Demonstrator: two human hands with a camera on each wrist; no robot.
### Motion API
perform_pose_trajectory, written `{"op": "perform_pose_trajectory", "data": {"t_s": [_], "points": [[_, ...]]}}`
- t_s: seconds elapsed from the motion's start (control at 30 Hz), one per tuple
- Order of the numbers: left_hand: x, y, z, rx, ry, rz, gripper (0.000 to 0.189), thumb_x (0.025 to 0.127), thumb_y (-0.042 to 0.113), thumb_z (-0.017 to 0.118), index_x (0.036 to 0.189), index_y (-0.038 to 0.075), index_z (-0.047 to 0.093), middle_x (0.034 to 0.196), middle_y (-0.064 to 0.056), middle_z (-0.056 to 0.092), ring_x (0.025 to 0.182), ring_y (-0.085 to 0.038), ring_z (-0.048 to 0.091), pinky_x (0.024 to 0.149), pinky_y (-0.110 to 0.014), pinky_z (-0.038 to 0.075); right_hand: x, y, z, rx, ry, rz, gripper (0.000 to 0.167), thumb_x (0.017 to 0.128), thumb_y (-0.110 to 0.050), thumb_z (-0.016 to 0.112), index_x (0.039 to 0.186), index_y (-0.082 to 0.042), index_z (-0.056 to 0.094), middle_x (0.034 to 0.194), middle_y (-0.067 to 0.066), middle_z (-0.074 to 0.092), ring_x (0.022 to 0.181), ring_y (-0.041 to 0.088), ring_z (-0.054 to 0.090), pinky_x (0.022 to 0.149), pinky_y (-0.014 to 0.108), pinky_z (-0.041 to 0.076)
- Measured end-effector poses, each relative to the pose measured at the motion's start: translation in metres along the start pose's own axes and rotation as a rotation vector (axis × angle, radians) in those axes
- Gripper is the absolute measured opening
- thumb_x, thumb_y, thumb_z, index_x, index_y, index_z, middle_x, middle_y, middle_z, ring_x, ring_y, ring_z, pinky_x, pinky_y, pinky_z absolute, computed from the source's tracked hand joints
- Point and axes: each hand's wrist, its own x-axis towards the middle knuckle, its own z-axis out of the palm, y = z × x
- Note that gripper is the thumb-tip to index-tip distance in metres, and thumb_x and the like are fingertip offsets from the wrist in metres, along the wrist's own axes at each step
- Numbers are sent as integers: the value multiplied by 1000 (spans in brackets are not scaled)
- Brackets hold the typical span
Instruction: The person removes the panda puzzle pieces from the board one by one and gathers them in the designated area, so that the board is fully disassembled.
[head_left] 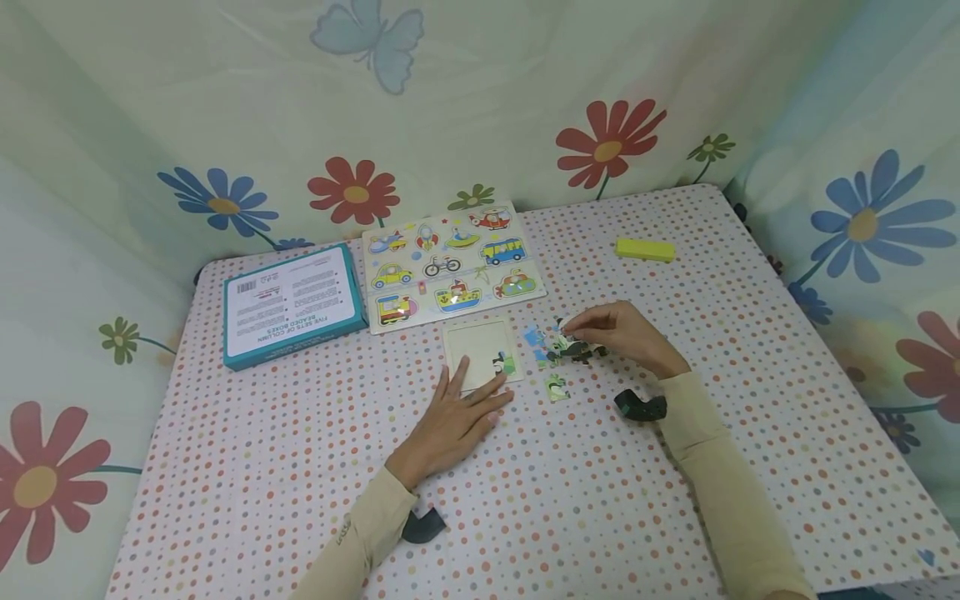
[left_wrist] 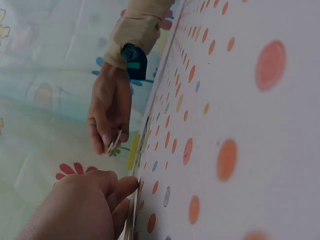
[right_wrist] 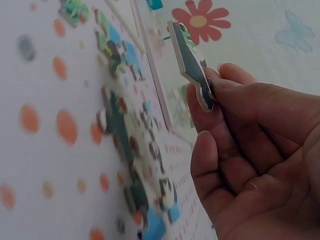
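My right hand [head_left: 618, 333] pinches a jigsaw piece [right_wrist: 189, 60] between thumb and fingers, raised above a heap of loose jigsaw pieces [head_left: 536, 340]. One separate piece [head_left: 557, 387] lies just nearer to me than the heap. Spread over the near edge of a shallow puzzle tray [head_left: 480, 332], my left hand [head_left: 450, 421] has its fingers extended and grips nothing. In the tray's near right corner lies a green and black patterned part [head_left: 506, 362], close to the left fingertips. The left wrist view shows the right hand with the thin piece seen edge-on.
Behind the tray lies a wooden board with vehicle pictures [head_left: 453, 267]. A teal-edged box [head_left: 292, 304] sits at the back left, and a yellow block [head_left: 645, 250] at the back right. Flowered curtains [head_left: 465, 108] rise along the table's [head_left: 300, 467] edges.
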Motion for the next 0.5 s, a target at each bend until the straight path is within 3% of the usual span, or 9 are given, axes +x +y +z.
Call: {"op": "perform_pose_trajectory", "data": {"t_s": [0.3,0.5], "points": [[0,0,1,7,-4,-13,43,105,42,27,147,37,36,157,18,19,147,-34,-5,118,-52,-8,-27,9,-7,-39,-7,77,20,92,-10,64,108,-2,70,114,16,68,99,11,66,82,20,53],[-1,1,0,-5,2,-13,43,105,40,29,147,37,37,157,17,19,147,-35,-5,118,-52,-7,-35,12,-4,-99,-4,61,16,90,-4,64,104,-2,72,110,15,70,97,12,66,82,19,53]]}}
